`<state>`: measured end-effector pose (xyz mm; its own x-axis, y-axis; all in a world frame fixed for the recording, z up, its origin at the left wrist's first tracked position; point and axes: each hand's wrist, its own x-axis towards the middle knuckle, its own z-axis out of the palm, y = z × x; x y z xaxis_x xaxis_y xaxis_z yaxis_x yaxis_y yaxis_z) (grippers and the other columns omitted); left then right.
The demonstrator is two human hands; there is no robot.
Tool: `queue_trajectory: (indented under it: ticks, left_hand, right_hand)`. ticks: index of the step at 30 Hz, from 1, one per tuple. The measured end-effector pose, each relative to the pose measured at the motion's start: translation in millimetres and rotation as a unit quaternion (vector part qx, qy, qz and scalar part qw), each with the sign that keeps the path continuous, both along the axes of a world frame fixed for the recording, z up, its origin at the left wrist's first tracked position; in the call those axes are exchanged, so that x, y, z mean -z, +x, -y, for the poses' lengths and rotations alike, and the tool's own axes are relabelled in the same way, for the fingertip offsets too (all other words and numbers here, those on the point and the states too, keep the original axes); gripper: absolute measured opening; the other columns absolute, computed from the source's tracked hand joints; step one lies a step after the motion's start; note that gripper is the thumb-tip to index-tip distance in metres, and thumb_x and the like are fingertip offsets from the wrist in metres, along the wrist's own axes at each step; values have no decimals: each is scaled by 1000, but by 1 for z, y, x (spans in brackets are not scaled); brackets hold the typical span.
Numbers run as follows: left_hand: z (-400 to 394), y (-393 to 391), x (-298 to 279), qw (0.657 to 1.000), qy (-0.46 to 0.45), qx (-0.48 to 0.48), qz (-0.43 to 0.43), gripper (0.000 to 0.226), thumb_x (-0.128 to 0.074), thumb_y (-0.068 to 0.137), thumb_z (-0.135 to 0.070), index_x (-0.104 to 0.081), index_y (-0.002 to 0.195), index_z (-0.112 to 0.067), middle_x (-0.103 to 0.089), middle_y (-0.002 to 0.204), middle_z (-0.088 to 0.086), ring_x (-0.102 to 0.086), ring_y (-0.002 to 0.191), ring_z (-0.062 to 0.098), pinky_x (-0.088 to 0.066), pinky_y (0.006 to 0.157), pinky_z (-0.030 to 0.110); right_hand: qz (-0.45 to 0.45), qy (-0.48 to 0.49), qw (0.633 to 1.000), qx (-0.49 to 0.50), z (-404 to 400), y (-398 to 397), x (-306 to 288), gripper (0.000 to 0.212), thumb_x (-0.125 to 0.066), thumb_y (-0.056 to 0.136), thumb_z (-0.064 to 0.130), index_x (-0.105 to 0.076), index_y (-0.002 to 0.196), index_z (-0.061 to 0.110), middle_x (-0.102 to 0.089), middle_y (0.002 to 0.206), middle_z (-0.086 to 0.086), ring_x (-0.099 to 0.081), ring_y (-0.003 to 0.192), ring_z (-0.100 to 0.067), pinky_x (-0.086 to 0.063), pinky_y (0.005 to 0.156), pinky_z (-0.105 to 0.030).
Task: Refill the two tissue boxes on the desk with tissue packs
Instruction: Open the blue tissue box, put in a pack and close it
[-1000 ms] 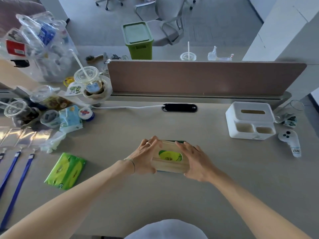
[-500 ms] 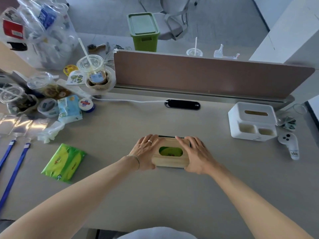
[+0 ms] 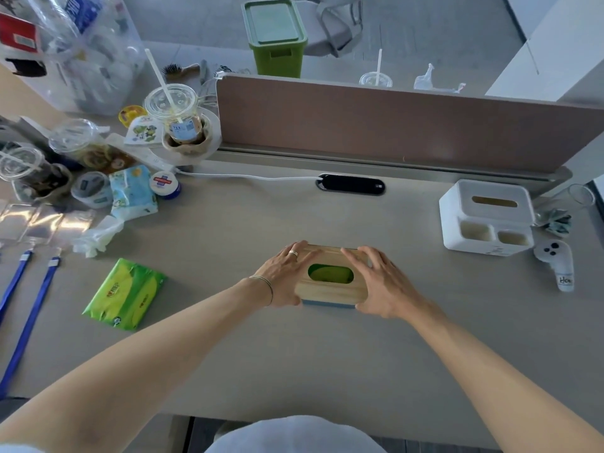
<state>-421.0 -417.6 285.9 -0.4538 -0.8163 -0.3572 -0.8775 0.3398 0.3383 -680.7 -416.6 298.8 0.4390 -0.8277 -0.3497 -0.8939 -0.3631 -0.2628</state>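
A tissue box with a wooden lid [image 3: 330,291] and a blue base stands in the middle of the desk; green packaging shows through its oval slot. My left hand [image 3: 285,278] grips its left end and my right hand [image 3: 380,284] grips its right end, fingers laid over the lid. A green tissue pack [image 3: 125,294] lies flat on the desk to the left, apart from both hands. A white tissue box [image 3: 487,217] with two front compartments stands at the right, its slot dark.
Plastic cups, small tubs, a blue-white tissue pack [image 3: 132,192] and a crumpled wrapper crowd the left. Blue lanyards [image 3: 24,308] lie at the left edge. A white controller [image 3: 557,261] sits right of the white box. A brown divider [image 3: 392,122] runs along the back.
The wooden lid has gone from tilted to sitting flat and level on the box, with both hands still on its ends. The camera view has shifted slightly.
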Motion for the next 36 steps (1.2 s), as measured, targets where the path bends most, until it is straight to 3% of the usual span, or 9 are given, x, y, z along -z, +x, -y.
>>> queue_trajectory:
  ticks: [10, 25, 31, 36]
  left_hand:
    - [4, -5, -8, 1000, 1, 1, 28, 131, -95, 55, -44, -11, 154, -38, -15, 161, 12, -21, 148, 35, -33, 115, 39]
    - [10, -11, -14, 999, 1, 13, 51, 128, -95, 56, -44, -15, 155, -38, -14, 159, 12, -22, 147, 32, -40, 110, 38]
    - [13, -12, -12, 998, 3, 23, 56, 128, -95, 55, -45, -15, 155, -38, -14, 159, 14, -22, 147, 34, -36, 113, 38]
    - [19, -12, -11, 998, -4, 28, 56, 128, -95, 52, -50, -17, 154, -38, -18, 153, 10, -27, 140, 31, -36, 110, 34]
  right_hand:
    - [11, -10, 1000, -13, 3, -2, -1, 120, -83, 63, 41, -8, 157, 38, -20, 151, -6, -33, 138, -28, -42, 110, -37]
    - [6, 13, 1000, -7, 13, -3, -3, 107, -89, 61, 44, -32, 152, 33, -17, 153, -4, -39, 136, -29, -47, 103, -39]
    - [7, 37, 999, 0, 14, -9, 1, 107, -88, 68, 42, -25, 155, 39, -2, 166, -4, -24, 149, -29, -40, 112, -43]
    - [-4, 38, 999, -13, 15, -14, 2, 103, -82, 74, 46, -20, 156, 42, 3, 168, -3, -25, 149, -29, -41, 109, -42]
